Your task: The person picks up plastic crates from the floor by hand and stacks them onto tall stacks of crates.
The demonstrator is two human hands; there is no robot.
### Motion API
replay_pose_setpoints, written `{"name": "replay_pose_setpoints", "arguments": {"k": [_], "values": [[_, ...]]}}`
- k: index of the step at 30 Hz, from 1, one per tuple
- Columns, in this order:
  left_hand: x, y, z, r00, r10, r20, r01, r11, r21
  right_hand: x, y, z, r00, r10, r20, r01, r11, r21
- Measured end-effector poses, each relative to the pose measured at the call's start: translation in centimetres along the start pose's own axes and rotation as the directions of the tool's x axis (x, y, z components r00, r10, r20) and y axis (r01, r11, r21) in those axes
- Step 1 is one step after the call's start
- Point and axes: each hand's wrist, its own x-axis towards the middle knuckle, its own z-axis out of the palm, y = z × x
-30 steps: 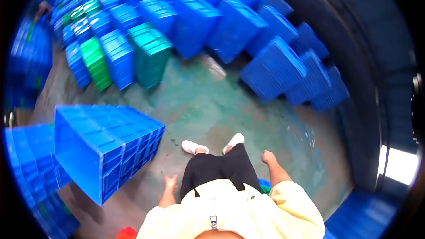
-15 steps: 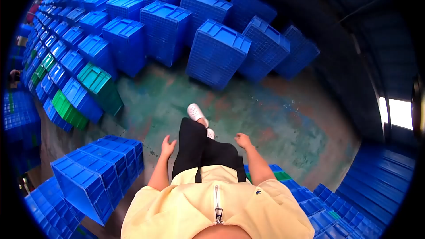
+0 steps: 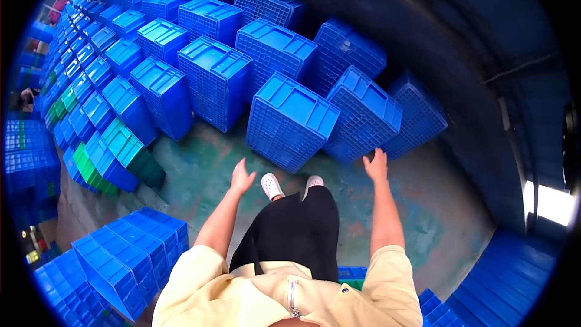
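Note:
Both arms reach forward, away from the body. My left hand (image 3: pixel 242 177) is open and holds nothing, its thumb apart from the fingers, over the floor left of the white shoes. Farther right, my right hand (image 3: pixel 376 165) is also empty and open, its fingers pointing at the lower edge of a blue crate stack (image 3: pixel 363 115). Whether it touches that stack cannot be told. Ahead, between the two hands, stands another stack of blue crates (image 3: pixel 292 122), with a gap between it and my left hand.
Rows of blue crate stacks (image 3: pixel 215 79) fill the front and left, with teal (image 3: pixel 124 142) and green (image 3: pixel 86 166) crates among them. More blue crates (image 3: pixel 133 254) stand at the lower left. A dark wall (image 3: pixel 478 121) runs along the right. A person (image 3: pixel 27 98) is at the far left.
Both hands have moved forward and farther from the body, the right one also to the right. The crate stacks ahead appear nearer, and both shoes now show apart.

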Motion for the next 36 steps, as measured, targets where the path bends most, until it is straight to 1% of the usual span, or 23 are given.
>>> {"name": "replay_pose_setpoints", "arguments": {"k": [2, 3, 6, 10, 11, 14, 16, 18, 19, 20, 21, 22, 23, 24, 25, 26, 28, 29, 30, 32, 33, 34, 36], "values": [[5.3, 6.5, 0.8, 0.980, 0.193, -0.045, -0.187, 0.977, 0.106, 5.1, -1.0, -2.5, 0.999, -0.038, -0.006, 0.037, 0.997, -0.062], [7.3, 9.9, 0.8, 0.978, 0.210, 0.005, -0.207, 0.960, 0.189, 8.0, -1.3, -2.8, 0.998, -0.053, 0.014, 0.054, 0.994, -0.090], [11.6, 16.8, 2.9, 0.974, 0.100, 0.204, -0.170, 0.917, 0.362, 14.2, -1.0, -1.9, 0.994, -0.088, 0.064, 0.097, 0.983, -0.156], [14.0, 16.9, 8.8, 0.941, 0.157, 0.298, -0.293, 0.821, 0.490, 16.9, -1.1, 2.0, 0.993, -0.062, 0.105, 0.081, 0.978, -0.194], [13.7, 16.4, 9.7, 0.935, 0.159, 0.317, -0.305, 0.817, 0.489, 16.3, -1.2, 3.0, 0.992, -0.122, -0.014, 0.116, 0.969, -0.218], [11.1, 16.3, 9.2, 0.963, 0.135, 0.231, -0.243, 0.805, 0.541, 13.6, -1.8, 2.6, 0.989, -0.101, 0.106, 0.120, 0.976, -0.184], [8.8, 16.7, 7.0, 0.986, 0.085, 0.143, -0.144, 0.867, 0.478, 11.7, -1.3, 2.7, 0.969, -0.111, 0.221, 0.150, 0.975, -0.166], [7.0, 14.0, 7.0, 0.969, -0.193, 0.153, 0.139, 0.942, 0.305, 9.8, -1.5, 3.3, 0.935, -0.129, 0.331, 0.184, 0.973, -0.138], [6.0, 10.8, 8.5, 0.959, -0.278, 0.061, 0.273, 0.959, 0.070, 8.7, -1.9, 3.9, 0.962, -0.266, 0.069, 0.275, 0.935, -0.226], [5.5, 7.8, 10.0, 0.928, -0.373, -0.017, 0.364, 0.914, -0.178, 7.8, -2.4, 4.4, 0.894, -0.405, -0.191, 0.331, 0.886, -0.325], [5.1, 6.6, 10.0, 0.843, -0.537, -0.015, 0.484, 0.772, -0.412, 7.3, -3.3, 4.6, 0.821, -0.508, -0.260, 0.373, 0.823, -0.428], [4.5, 5.5, 10.2, 0.827, -0.560, -0.037, 0.496, 0.760, -0.420, 6.8, -3.7, 5.4, 0.808, -0.533, -0.251, 0.406, 0.812, -0.418], [3.9, 4.7, 10.6, 0.706, -0.706, -0.064, 0.520, 0.577, -0.630, 6.4, -3.8, 6.4, 0.916, -0.400, 0.039, 0.395, 0.880, -0.265], [3.0, 3.7, 10.3, 0.562, -0.826, -0.047, 0.468, 0.364, -0.805, 5.8, -3.8, 7.3, 0.898, -0.263, 0.354, 0.328, 0.935, -0.137], [1.8, 2.5, 9.2, 0.522, -0.850, 0.069, 0.508, 0.245, -0.825, 5.2, -3.3, 8.2, 0.898, -0.302, 0.320, 0.357, 0.926, -0.125], [0.3, 1.0, 9.0, 0.493, -0.869, 0.048, 0.489, 0.231, -0.841, 4.9, -3.3, 8.9, 0.893, -0.352, 0.281, 0.394, 0.912, -0.109], [-2.8, -2.9, 8.7, 0.572, -0.813, -0.110, 0.362, 0.370, -0.856, 3.3, -5.5, 7.0, 0.909, -0.325, 0.261, 0.365, 0.923, -0.123], [-4.6, -3.5, 6.2, 0.582, -0.797, -0.161, 0.245, 0.361, -0.900, 2.7, -5.8, 6.6, 0.902, -0.392, 0.178, 0.414, 0.904, -0.107], [-6.9, -3.3, 3.0, 0.582, -0.782, -0.223, 0.120, 0.354, -0.927, 2.3, -6.2, 6.0, 0.912, -0.382, 0.148, 0.397, 0.913, -0.089], [-12.7, -3.9, -4.6, 0.507, -0.832, -0.227, 0.113, 0.325, -0.939, 0.4, -8.3, 2.7, 0.918, -0.382, 0.112, 0.393, 0.912, -0.114], [-16.1, -3.3, -9.8, 0.495, -0.826, -0.268, 0.025, 0.322, -0.946, -1.3, -10.0, 0.7, 0.939, -0.330, 0.102, 0.342, 0.927, -0.156], [-19.6, -3.9, -13.6, 0.494, -0.815, -0.302, -0.061, 0.314, -0.947, -2.8, -10.7, -0.5, 0.936, -0.353, 0.020, 0.353, 0.931, -0.089], [-27.5, -8.3, -18.6, 0.213, -0.919, -0.331, -0.034, 0.332, -0.943, -6.3, -12.3, -3.3, 0.904, -0.427, -0.014, 0.426, 0.903, -0.054]]}}
